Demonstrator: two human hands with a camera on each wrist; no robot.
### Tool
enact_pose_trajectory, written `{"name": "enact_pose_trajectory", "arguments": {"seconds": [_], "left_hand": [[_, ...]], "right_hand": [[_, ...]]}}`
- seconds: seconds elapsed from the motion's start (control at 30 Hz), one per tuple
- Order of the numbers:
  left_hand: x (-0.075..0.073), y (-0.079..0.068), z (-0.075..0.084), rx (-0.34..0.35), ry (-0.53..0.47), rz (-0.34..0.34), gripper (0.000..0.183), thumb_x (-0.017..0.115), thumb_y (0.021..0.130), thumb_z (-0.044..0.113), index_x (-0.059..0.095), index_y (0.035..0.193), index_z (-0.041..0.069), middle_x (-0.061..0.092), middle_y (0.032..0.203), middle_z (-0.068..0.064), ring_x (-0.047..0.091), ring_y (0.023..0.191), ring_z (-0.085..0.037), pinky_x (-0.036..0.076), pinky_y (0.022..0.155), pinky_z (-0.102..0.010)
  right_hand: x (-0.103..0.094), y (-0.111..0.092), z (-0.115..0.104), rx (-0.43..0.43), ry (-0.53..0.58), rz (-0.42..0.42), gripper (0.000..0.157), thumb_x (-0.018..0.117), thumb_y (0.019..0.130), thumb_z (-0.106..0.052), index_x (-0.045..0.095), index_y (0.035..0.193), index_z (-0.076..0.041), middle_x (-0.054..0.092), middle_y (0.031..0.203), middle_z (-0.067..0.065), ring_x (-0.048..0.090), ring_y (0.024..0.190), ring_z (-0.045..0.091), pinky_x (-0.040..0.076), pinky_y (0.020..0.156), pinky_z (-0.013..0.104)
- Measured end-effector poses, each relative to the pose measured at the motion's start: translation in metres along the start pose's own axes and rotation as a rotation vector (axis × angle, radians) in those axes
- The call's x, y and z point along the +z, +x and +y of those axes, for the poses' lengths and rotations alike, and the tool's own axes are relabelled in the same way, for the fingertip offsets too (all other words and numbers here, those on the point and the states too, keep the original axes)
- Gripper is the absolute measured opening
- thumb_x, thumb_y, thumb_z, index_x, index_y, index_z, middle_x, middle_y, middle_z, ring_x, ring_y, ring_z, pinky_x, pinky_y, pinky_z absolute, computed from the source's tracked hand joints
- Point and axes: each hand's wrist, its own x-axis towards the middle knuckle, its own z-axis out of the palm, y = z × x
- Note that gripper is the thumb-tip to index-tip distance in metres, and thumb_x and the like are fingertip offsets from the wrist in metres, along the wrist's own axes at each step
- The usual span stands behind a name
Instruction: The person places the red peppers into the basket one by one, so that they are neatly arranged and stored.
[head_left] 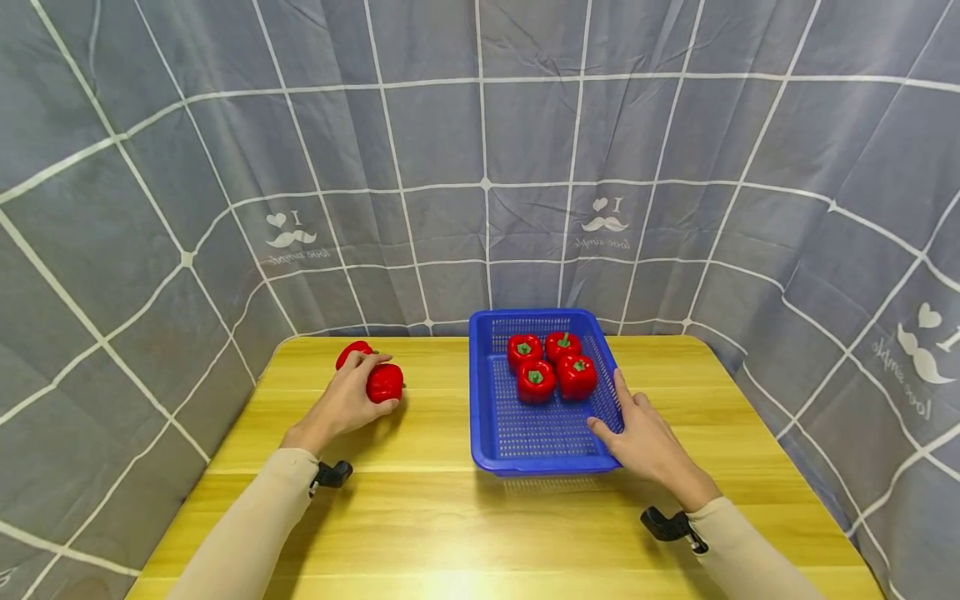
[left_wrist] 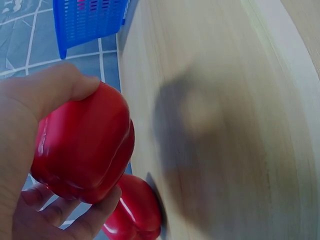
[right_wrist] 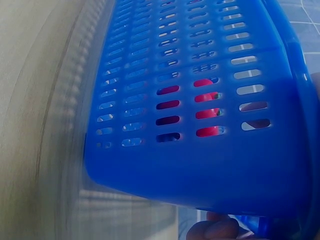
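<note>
My left hand (head_left: 347, 402) grips a shiny red bell pepper (head_left: 386, 383) over the left part of the table. In the left wrist view the thumb lies across one side of this pepper (left_wrist: 87, 142) and the fingers curl round the other. Just behind it is a second red bell pepper (head_left: 349, 353), partly hidden by the hand. My right hand (head_left: 649, 440) holds the right rim of a blue perforated plastic basket (head_left: 477, 417), thumb on the inner side. Several red bell peppers with green stems, among them one at the front (head_left: 536, 381), stand grouped inside the basket.
A light wooden table (head_left: 420, 533) lies under everything. Grey curtains (head_left: 435, 142) with white grid lines close it in at the back and both sides. Black bands (head_left: 332, 475) are worn on both wrists.
</note>
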Motion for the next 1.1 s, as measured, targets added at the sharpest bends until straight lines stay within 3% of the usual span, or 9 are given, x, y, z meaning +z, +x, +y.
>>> {"name": "enact_pose_trajectory", "arguments": {"seconds": [0.33, 0.6, 0.73, 1.1], "left_hand": [[0.001, 0.002, 0.013, 0.006, -0.022, 0.041, 0.075, 0.094, 0.093, 0.028, 0.064, 0.157, 0.004, 0.058, 0.146, -0.028, 0.071, 0.127, -0.054, 0.067, 0.108, -0.071], [0.0, 0.006, 0.026, 0.087, -0.032, 0.089, 0.072, 0.096, 0.091, 0.026, 0.062, 0.15, 0.002, 0.067, 0.144, -0.025, 0.072, 0.129, -0.048, 0.067, 0.108, -0.068], [-0.002, 0.01, 0.037, 0.131, -0.054, 0.11, 0.074, 0.096, 0.091, 0.025, 0.059, 0.149, 0.001, 0.071, 0.147, -0.025, 0.073, 0.132, -0.045, 0.067, 0.109, -0.067], [-0.005, 0.021, 0.079, 0.159, -0.102, 0.092, 0.075, 0.094, 0.094, 0.033, 0.062, 0.158, 0.008, 0.065, 0.15, -0.021, 0.074, 0.133, -0.046, 0.069, 0.109, -0.064]], "right_hand": [[0.0, 0.0, 0.001, -0.005, 0.001, -0.005, 0.109, 0.068, 0.114, -0.056, 0.008, 0.186, -0.002, 0.059, 0.149, 0.039, 0.071, 0.111, 0.041, 0.066, 0.105, 0.069], [0.001, 0.0, 0.002, -0.011, -0.003, -0.003, 0.109, 0.068, 0.114, -0.057, 0.008, 0.186, -0.002, 0.058, 0.15, 0.04, 0.072, 0.112, 0.042, 0.065, 0.106, 0.071], [0.001, 0.0, 0.002, -0.01, -0.001, -0.007, 0.109, 0.068, 0.114, -0.057, 0.007, 0.186, -0.003, 0.058, 0.151, 0.041, 0.071, 0.112, 0.043, 0.065, 0.106, 0.071], [0.001, 0.001, 0.003, -0.01, 0.002, -0.009, 0.109, 0.068, 0.114, -0.057, 0.006, 0.186, -0.003, 0.057, 0.152, 0.041, 0.072, 0.114, 0.044, 0.065, 0.107, 0.072]]}}
